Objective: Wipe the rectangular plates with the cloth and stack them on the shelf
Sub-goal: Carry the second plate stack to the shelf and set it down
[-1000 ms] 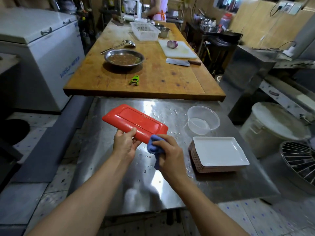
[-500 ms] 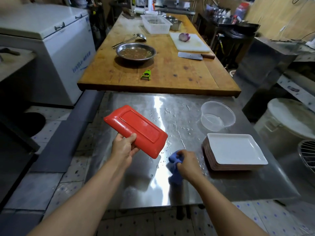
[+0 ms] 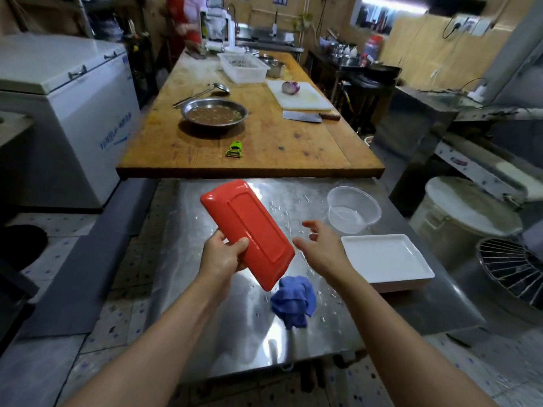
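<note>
The blue cloth (image 3: 293, 301) has been dropped near the steel bench's (image 3: 338, 327) front edge, the right hand (image 3: 321, 248) now spread and empty, while the red rectangular plate (image 3: 248, 230), underside up, is gripped by the left hand (image 3: 224, 255), so wiping appears finished and shelving due.

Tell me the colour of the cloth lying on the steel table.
Blue; the cloth shows crumpled in the head view.
</note>
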Motion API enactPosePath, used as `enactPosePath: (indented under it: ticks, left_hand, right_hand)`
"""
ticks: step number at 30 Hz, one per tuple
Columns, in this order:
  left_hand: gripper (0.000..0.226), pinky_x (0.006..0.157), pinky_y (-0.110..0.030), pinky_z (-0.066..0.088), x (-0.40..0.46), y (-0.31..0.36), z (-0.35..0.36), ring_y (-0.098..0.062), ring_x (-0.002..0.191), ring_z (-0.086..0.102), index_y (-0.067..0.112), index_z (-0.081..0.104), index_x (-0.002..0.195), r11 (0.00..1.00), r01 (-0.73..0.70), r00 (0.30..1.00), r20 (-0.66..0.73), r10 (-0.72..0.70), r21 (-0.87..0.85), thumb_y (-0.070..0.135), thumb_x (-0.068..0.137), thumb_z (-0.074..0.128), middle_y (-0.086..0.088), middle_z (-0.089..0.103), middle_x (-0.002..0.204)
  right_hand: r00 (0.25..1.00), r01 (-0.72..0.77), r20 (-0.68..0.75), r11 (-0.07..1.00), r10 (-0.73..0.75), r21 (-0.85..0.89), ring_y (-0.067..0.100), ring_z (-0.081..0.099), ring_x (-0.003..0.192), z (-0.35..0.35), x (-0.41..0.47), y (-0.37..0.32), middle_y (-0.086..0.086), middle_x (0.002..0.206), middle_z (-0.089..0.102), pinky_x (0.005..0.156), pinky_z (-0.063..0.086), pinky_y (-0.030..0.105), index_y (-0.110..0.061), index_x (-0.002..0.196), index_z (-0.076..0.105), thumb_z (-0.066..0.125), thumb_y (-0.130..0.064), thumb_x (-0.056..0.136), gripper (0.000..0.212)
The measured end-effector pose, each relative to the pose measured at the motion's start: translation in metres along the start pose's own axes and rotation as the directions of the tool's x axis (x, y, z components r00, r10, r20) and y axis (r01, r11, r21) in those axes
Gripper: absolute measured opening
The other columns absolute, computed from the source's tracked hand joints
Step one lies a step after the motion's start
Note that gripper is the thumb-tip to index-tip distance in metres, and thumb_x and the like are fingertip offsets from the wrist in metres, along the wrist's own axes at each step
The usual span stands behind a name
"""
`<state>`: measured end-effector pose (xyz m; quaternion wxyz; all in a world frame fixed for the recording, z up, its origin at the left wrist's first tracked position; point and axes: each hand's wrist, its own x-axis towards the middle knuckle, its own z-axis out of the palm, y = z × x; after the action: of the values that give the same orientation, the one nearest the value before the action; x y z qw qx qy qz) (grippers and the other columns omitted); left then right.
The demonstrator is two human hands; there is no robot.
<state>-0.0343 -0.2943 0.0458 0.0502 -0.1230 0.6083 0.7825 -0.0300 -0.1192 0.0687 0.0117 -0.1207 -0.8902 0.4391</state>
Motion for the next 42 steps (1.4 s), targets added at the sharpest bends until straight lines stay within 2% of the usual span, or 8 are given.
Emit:
enactPosePath:
  ticks: [3,7,14,21,26,30,33,42]
  left_hand:
    - [0.026,0.060,-0.017,0.050,-0.005,0.009,0.015,-0.001,0.072,0.065,0.024,0.060,0.101,0.916,-0.223,0.974,0.110,0.198,0.333,0.002,0.087,0.058,0.013,0.066,0.083]
    - [0.018,0.068,-0.033,0.052,-0.012,0.012,0.042,-0.024,0.075,0.064,0.023,0.063,0.101,0.495,-0.479,0.863,0.287,0.415,0.724,0.013,0.087,0.057,0.002,0.068,0.082]
    - [0.029,0.050,-0.027,0.038,-0.035,0.004,0.099,-0.024,0.063,0.063,0.019,0.061,0.097,-0.219,-0.607,0.657,0.638,0.402,0.764,0.000,0.075,0.062,0.002,0.066,0.080]
    - [0.041,0.061,-0.026,0.032,-0.025,-0.027,0.171,-0.022,0.095,0.060,0.020,0.049,0.119,-0.366,-0.585,0.667,0.686,0.291,0.724,-0.002,0.085,0.039,0.002,0.060,0.109]
    - [0.018,0.064,-0.026,0.035,-0.020,-0.049,0.226,-0.019,0.100,0.058,0.025,0.052,0.110,-0.289,-0.566,0.737,0.631,0.243,0.772,0.024,0.095,0.042,0.006,0.062,0.109]
    - [0.040,0.081,-0.028,0.040,-0.013,-0.067,0.250,-0.013,0.114,0.052,0.031,0.054,0.120,0.076,-0.491,0.854,0.462,0.241,0.868,0.054,0.087,0.053,0.013,0.058,0.121]
    - [0.049,0.094,-0.032,0.038,-0.007,-0.080,0.257,-0.016,0.125,0.044,0.023,0.050,0.130,0.308,-0.320,0.934,0.243,0.262,0.896,0.047,0.088,0.057,0.005,0.050,0.135]
    - [0.027,0.082,-0.039,0.053,0.022,-0.114,0.257,-0.031,0.092,0.064,0.008,0.064,0.107,0.532,0.168,0.986,-0.148,-0.080,0.830,0.018,0.082,0.061,-0.011,0.069,0.098]
  right_hand:
    - [0.997,0.032,-0.068,0.999,-0.030,0.026,0.018,0.051,0.115,-0.015,-0.005,-0.019,0.006,0.131,0.051,0.099,0.043,0.038,-0.016,0.128,0.049,0.059,-0.029,0.088,0.043]
    - [0.993,-0.010,-0.117,0.987,0.029,0.163,0.020,0.055,0.109,-0.040,-0.012,-0.027,0.006,0.125,0.056,0.095,0.047,0.040,-0.015,0.125,0.050,0.052,-0.041,0.091,0.042]
    - [0.959,-0.144,-0.173,0.911,0.225,0.387,0.025,0.065,0.083,-0.105,-0.008,-0.005,0.013,0.088,0.066,0.072,0.057,0.040,-0.016,0.077,0.056,0.047,-0.051,0.091,0.039]
    - [0.933,-0.240,-0.159,0.887,0.323,0.395,0.023,0.060,0.065,-0.159,0.024,0.074,0.015,0.077,0.059,0.052,0.054,0.028,-0.001,0.071,0.061,0.059,-0.001,0.083,0.012]
    - [0.924,-0.250,-0.190,0.900,0.332,0.356,0.024,0.060,0.068,-0.198,0.059,0.132,0.015,0.079,0.061,0.049,0.050,0.028,0.003,0.075,0.063,0.058,0.001,0.080,0.007]
    - [0.917,-0.302,-0.152,0.890,0.370,0.342,0.023,0.057,0.065,-0.225,0.084,0.178,0.014,0.073,0.059,0.052,0.048,0.026,-0.002,0.066,0.062,0.053,0.007,0.075,0.015]
    - [0.909,-0.337,-0.127,0.879,0.397,0.337,0.045,0.061,0.092,-0.234,0.099,0.206,0.041,0.099,0.054,0.067,0.057,0.043,0.010,0.081,0.065,0.052,0.010,0.072,0.016]
    - [0.921,-0.371,0.025,0.857,0.389,0.358,0.028,0.062,0.077,-0.223,0.121,0.243,0.015,0.079,0.065,0.075,0.054,0.045,-0.003,0.074,0.067,0.051,0.013,0.070,0.023]
